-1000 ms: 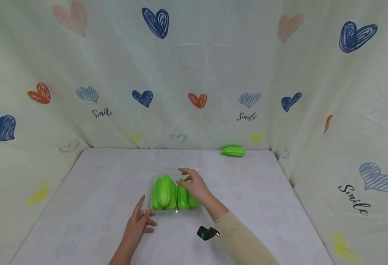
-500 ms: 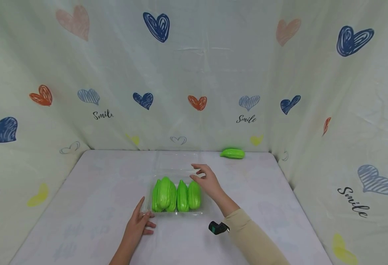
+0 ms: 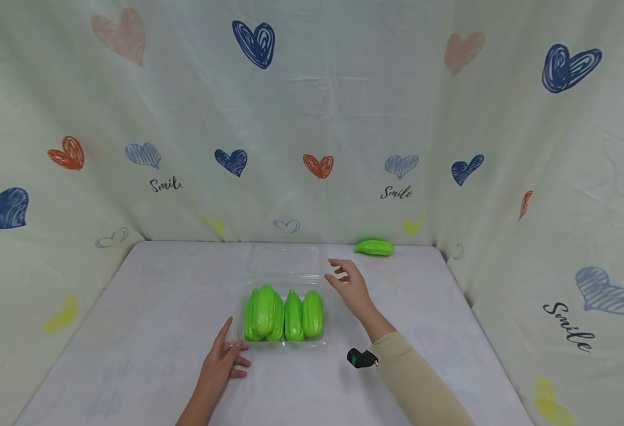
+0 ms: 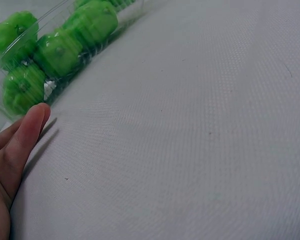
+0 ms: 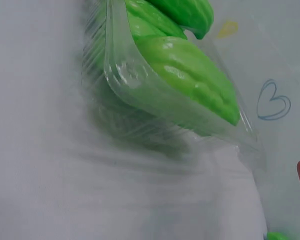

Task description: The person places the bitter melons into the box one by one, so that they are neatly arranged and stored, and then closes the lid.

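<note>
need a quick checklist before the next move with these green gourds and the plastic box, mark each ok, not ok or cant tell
1. Left hand by the clear plastic box: ok, at its near left corner; how firmly it presses, cannot tell.
2. Right hand free: ok, it holds nothing.
3. Lid out of the way: ok, laid back on the box's far side.
4. All gourds boxed: not ok, a loose gourd lies near the table's far edge.
5. Right hand at the loose gourd: not ok, apart from it.
6. Room for another inside: cannot tell.
</note>
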### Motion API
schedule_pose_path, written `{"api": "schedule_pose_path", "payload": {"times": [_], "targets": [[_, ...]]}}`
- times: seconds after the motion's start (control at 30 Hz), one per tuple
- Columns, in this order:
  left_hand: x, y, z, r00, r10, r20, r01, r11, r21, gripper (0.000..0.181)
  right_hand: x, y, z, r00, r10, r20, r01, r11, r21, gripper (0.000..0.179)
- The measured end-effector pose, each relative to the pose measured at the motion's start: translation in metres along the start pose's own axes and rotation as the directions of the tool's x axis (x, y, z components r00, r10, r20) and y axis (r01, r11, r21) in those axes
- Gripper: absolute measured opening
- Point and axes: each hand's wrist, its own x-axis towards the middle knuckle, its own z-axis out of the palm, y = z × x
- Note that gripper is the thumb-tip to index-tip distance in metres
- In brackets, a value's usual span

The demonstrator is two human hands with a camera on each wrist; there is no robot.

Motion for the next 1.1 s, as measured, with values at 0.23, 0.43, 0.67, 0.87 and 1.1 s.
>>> {"api": "schedule_pose_path", "payload": {"times": [0.23, 0.43, 0.67, 0.87, 1.1], "targets": [[-0.001, 0.001, 0.0, 1.0, -0.008, -0.005, 0.008, 1.0, 0.012, 0.068, 0.003, 0.021, -0.008, 0.996, 0.035, -0.079, -0.038, 0.999, -0.035, 0.039], [0.0, 0.001, 0.0, 1.0, 0.002, -0.006, -0.002, 1.0, 0.019, 0.066, 0.005, 0.038, -0.019, 0.989, 0.076, -0.126, -0.087, 0.993, -0.078, 0.04], [0.0, 0.001, 0.002, 1.0, 0.005, 0.0, -0.005, 1.0, 0.026, 0.067, 0.013, 0.055, -0.038, 0.987, 0.118, -0.111, -0.134, 0.98, -0.148, 0.043], [0.0, 0.002, 0.002, 1.0, -0.006, -0.001, 0.006, 1.0, 0.021, 0.067, 0.021, 0.069, -0.049, 0.98, 0.159, -0.123, -0.182, 0.961, -0.207, 0.05], [0.0, 0.004, 0.001, 1.0, -0.008, 0.002, 0.008, 1.0, 0.013, 0.067, 0.028, 0.081, -0.059, 0.973, 0.211, -0.099, -0.228, 0.945, -0.234, 0.055]]}}
